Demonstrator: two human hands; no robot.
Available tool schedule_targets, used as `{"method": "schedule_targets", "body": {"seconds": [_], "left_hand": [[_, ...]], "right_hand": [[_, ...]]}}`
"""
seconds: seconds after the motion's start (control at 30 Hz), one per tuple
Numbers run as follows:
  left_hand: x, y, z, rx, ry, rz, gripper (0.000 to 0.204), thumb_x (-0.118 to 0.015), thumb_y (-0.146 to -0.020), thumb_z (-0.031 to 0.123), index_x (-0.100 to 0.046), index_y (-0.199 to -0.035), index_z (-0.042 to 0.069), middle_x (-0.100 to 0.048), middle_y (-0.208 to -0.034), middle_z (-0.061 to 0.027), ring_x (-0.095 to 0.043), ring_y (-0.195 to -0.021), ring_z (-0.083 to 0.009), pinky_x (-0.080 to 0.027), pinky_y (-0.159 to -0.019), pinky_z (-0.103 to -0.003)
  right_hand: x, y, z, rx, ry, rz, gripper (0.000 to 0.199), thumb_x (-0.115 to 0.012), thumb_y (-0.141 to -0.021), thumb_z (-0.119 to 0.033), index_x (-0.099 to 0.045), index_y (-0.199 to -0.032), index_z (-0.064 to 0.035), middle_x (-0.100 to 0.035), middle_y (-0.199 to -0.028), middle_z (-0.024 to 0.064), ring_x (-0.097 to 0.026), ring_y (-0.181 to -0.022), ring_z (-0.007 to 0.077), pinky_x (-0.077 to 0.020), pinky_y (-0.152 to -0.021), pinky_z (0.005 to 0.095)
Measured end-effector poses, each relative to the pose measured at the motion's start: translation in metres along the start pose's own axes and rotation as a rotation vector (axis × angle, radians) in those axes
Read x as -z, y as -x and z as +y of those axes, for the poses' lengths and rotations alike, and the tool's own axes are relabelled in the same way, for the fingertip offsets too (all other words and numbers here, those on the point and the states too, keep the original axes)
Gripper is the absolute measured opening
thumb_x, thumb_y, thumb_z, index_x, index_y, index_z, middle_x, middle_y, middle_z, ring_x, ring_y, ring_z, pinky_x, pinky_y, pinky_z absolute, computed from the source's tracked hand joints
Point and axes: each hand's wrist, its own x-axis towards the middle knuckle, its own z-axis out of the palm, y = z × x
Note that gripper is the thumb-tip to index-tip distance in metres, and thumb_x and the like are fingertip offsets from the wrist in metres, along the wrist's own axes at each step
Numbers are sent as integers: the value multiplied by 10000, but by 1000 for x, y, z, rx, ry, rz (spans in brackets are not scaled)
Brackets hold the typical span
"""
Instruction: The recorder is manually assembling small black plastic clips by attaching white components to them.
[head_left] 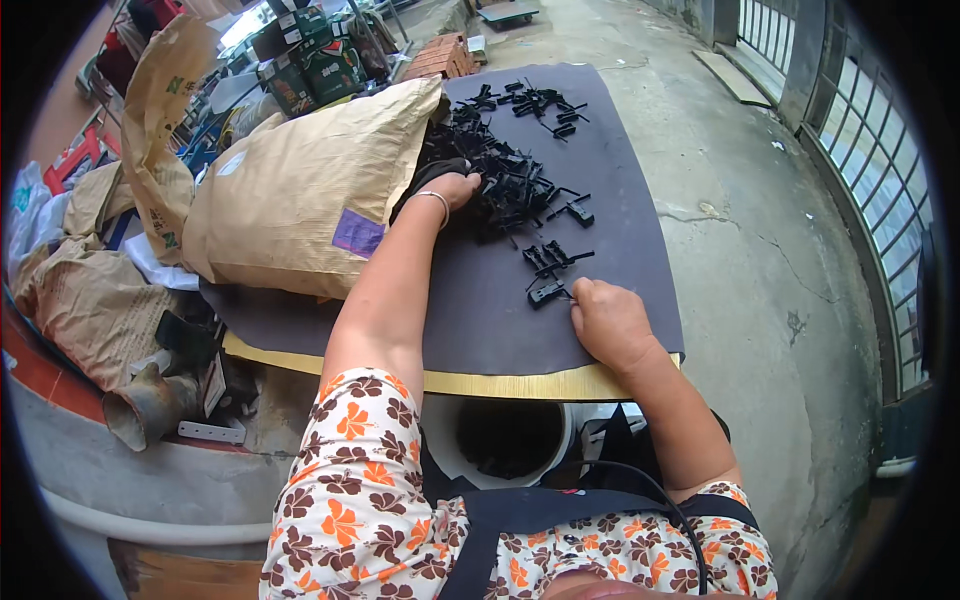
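A large tan paper sack (290,190) lies on its side on the grey-topped table, its mouth facing right. Many small black plastic parts with thin arms (510,185) spill from it in a heap. My left hand (455,187), with a bangle at the wrist, is closed at the sack's mouth on what looks like its black lining (428,175); the fingertips are partly hidden. Near the table's front right, my right hand (608,318) is curled with its fingertips pinched at the end of a single black plastic part (545,292). A few more parts (550,258) lie just beyond it.
Below the front table edge (500,384) stands a white bucket (567,440) with a dark inside. Left are crumpled paper sacks (90,310) and a rusty metal pipe (145,408). Green boxes (305,80) and bricks (440,57) are behind. A barred gate (870,150) stands right.
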Motion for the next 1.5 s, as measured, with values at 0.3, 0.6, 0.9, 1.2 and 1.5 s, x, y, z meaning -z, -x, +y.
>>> {"method": "schedule_targets", "body": {"seconds": [0.3,0.6,0.9,1.2,1.5], "left_hand": [[-24,127,28,-189,-92,128,397,-456,-851,376,-635,-955,37,-626,-962,-193,-585,-940,-327,-434,-857,-398],[-31,190,16,-562,88,666,182,-626,-760,104,-658,-936,67,-633,-932,-128,-582,-872,-318,-460,-782,-407],[-33,245,39,-438,96,704,298,-662,-740,85,-618,-1032,40,-616,-943,-150,-587,-836,-320,-472,-737,-377],[-75,256,45,-275,778,526,390,-604,-830,114,-518,-1191,-6,-630,-950,-147,-598,-779,-219,-469,-748,-296],[-80,298,52,-296,1093,-11,213,-513,-903,116,-530,-1103,45,-553,-744,29,-463,-579,-34,-397,-517,-194]], "right_hand": [[28,15,-16,12,-339,-139,122,-536,-743,-105,-573,-731,10,-584,-651,187,-581,-609,340,-463,-603,394],[17,20,-15,-222,-955,-271,161,-547,-769,-141,-565,-723,12,-486,-597,-17,-414,-563,72,-363,-510,260],[6,25,-37,-327,-1413,-393,170,-539,-863,-167,-564,-724,-73,-423,-616,-94,-358,-546,2,-283,-457,193],[7,43,-63,33,-1148,-265,132,-594,-848,-144,-536,-778,-48,-444,-567,-35,-388,-474,51,-321,-435,214],[10,49,-66,107,-1002,-112,219,-673,-809,-117,-507,-709,-14,-467,-612,-14,-394,-560,46,-360,-502,217]]}}
